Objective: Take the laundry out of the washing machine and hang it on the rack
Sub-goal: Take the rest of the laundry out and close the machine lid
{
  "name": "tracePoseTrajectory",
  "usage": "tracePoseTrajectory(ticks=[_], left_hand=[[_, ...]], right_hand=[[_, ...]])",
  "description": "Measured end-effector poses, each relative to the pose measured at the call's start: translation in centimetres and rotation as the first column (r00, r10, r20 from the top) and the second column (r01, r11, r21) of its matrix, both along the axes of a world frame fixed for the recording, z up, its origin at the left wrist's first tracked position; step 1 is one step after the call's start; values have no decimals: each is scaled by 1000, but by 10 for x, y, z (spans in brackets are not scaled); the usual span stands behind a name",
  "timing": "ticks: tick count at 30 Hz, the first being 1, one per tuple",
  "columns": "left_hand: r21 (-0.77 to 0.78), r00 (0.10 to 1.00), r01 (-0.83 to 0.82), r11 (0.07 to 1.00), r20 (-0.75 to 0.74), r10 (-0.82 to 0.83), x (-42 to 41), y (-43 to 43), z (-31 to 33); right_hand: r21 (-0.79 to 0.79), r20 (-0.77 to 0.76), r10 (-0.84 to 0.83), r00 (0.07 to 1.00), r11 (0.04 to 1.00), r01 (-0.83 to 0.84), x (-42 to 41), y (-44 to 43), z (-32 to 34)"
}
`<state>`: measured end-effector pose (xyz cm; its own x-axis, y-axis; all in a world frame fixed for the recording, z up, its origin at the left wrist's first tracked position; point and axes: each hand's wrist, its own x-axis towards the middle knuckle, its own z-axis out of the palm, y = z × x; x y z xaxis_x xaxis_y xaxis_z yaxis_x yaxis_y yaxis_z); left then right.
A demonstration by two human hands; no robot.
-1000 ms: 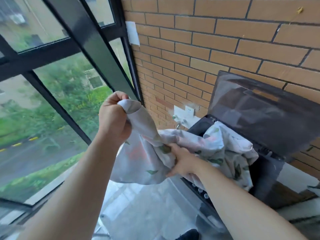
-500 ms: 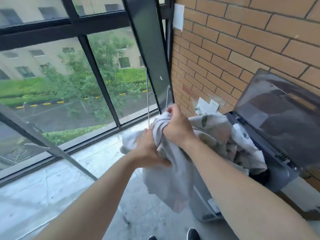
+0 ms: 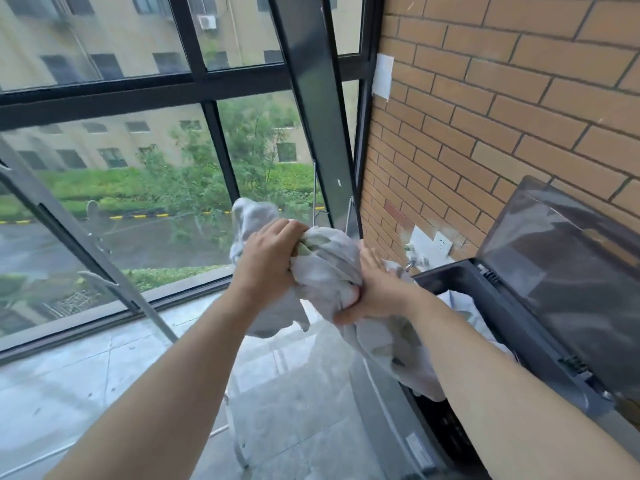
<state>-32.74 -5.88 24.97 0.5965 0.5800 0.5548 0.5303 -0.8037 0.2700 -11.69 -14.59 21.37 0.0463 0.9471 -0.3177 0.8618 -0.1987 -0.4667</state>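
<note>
A pale grey cloth with green leaf print (image 3: pixel 327 268) is bunched up between both my hands, above the floor and left of the washing machine. My left hand (image 3: pixel 268 258) grips its upper bundle, and a loose end sticks up behind that hand. My right hand (image 3: pixel 375 289) clutches it from the right, with the cloth's tail trailing down into the open top of the dark grey washing machine (image 3: pixel 512 327). The machine's lid (image 3: pixel 568 268) stands raised against the brick wall. A thin metal rack pole (image 3: pixel 152 313) slants at the left.
Tall black-framed windows (image 3: pixel 214 147) fill the left and back. A brick wall (image 3: pixel 485 116) with a white socket (image 3: pixel 441 242) runs along the right. Pale floor tiles (image 3: pixel 86 393) spread below. Thin metal rods (image 3: pixel 314 192) stand in the corner.
Both hands have gathered the cloth into a tighter bundle and lifted it further out of the machine. My view has swung left towards the window.
</note>
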Motion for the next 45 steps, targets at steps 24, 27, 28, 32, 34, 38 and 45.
tracePoseTrajectory(ticks=[24, 27, 28, 32, 34, 38, 45], left_hand=[[-666, 563, -726, 169, -435, 703, -147, -10, -78], [-974, 802, -223, 38, -161, 575, -122, -44, -84], [-999, 862, -31, 30, -12, 506, -113, -54, -84], [-925, 852, 345, 160, 380, 361, -62, -91, -84], [-861, 707, 485, 151, 487, 513, -40, -96, -73], [-801, 553, 592, 93, 487, 676, -29, -87, -61], [-716, 458, 698, 24, 472, 754, -40, -73, -50]], right_hand=[[-36, -586, -249, 771, 959, 283, -96, 60, 3], [-81, -705, -347, 618, 906, 416, -103, 68, 22], [-121, -766, -363, 530, 892, 436, -105, 70, 28], [-290, -938, -320, 136, 936, 200, -123, 65, 55], [-305, -951, -308, 41, 950, 67, -131, 60, 61], [-321, -935, -294, 201, 939, -121, -119, 49, 58], [-33, -696, -102, 711, 993, 110, -53, 41, 24]])
